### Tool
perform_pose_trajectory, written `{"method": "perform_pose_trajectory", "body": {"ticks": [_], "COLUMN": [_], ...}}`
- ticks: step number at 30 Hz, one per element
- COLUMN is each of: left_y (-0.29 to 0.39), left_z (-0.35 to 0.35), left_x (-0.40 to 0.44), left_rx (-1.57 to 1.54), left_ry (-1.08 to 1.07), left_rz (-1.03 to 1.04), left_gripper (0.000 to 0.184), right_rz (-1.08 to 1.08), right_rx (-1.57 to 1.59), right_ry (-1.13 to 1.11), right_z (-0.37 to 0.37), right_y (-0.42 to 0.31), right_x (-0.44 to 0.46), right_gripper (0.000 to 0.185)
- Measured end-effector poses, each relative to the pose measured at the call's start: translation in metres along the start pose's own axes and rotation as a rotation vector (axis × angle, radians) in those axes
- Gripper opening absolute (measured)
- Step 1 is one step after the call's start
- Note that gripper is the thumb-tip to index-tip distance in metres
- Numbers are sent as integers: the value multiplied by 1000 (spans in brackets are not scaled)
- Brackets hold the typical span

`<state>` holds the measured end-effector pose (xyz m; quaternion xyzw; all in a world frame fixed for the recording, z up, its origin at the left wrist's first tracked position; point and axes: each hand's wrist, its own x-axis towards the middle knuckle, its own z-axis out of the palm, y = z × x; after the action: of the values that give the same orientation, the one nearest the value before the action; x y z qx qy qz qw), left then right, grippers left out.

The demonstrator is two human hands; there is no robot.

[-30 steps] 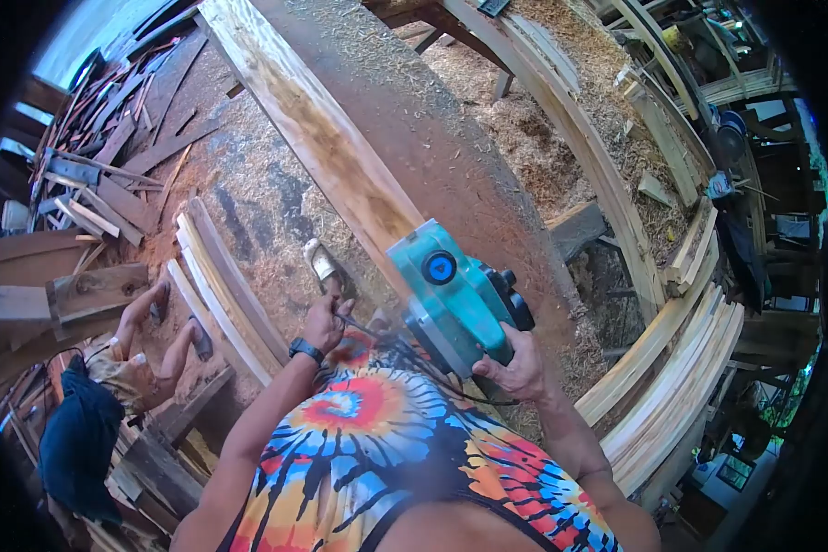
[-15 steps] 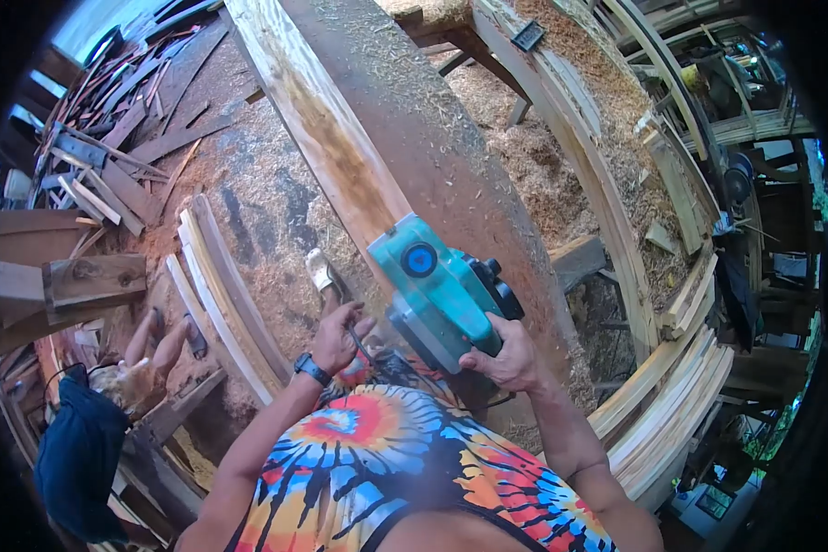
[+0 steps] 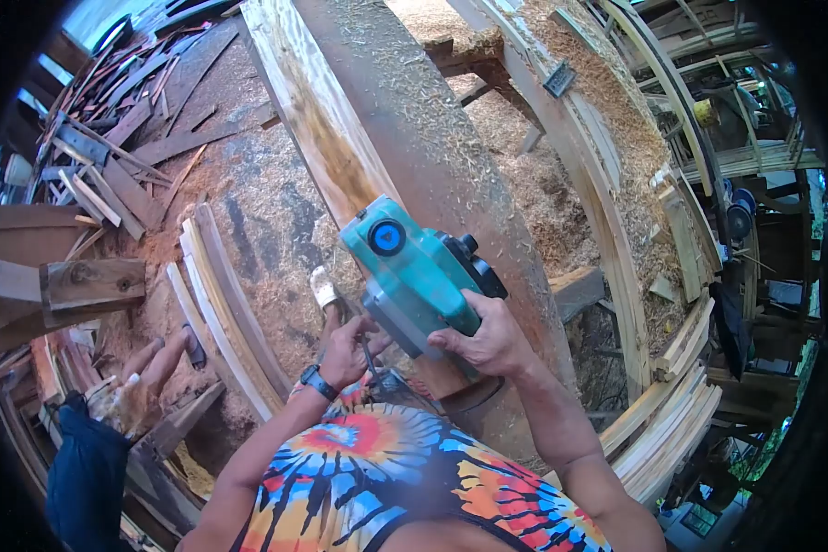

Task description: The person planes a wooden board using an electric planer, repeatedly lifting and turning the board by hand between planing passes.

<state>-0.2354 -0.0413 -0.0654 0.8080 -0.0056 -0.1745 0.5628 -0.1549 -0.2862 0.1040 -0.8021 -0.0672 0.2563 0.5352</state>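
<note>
My right hand [image 3: 489,339] is wrapped around the rear handle of a teal electric planer [image 3: 405,276], which has a round blue-centred knob. The planer sits on a long plank [image 3: 317,120] with a brown streak along its grain. To the left of the planer, my left hand [image 3: 348,354] is closed around a thin dark cord [image 3: 370,361], apart from the plank. That hand's wrist carries a dark watch [image 3: 317,382]. The planer's underside is hidden against the wood.
The plank lies on a broad shaving-strewn board [image 3: 432,138]. Curved strips [image 3: 230,304] stand to the left, near another person in dark blue [image 3: 87,478]. A long beam [image 3: 607,230] and stacked strips [image 3: 672,432] lie to the right. Scrap wood [image 3: 110,184] is heaped at upper left.
The planer and my right hand have moved forward and slightly left along the plank, uncovering wood behind the tool. My left hand has shifted slightly right and stays closed.
</note>
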Motion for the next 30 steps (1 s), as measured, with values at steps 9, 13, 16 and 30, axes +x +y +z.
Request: {"method": "perform_pose_trajectory", "body": {"ticks": [9,13,16,30], "left_y": [-17,-14,8,8], "left_z": [-29,-51,-77,-115], "left_x": [48,75,94,153], "left_rx": [-125,-243,-176,-96], "left_ry": [32,25,61,59], "left_rz": [-23,-94,-76,-66], "left_gripper": [49,46,45,44], "right_rz": [-18,14,23,-167], "right_rx": [-12,9,39,29], "right_ry": [59,46,61,74], "right_z": [1,1,1,2], "right_y": [-28,-43,-55,-111], "right_x": [81,118,146,311], "right_gripper": [51,44,48,37]}}
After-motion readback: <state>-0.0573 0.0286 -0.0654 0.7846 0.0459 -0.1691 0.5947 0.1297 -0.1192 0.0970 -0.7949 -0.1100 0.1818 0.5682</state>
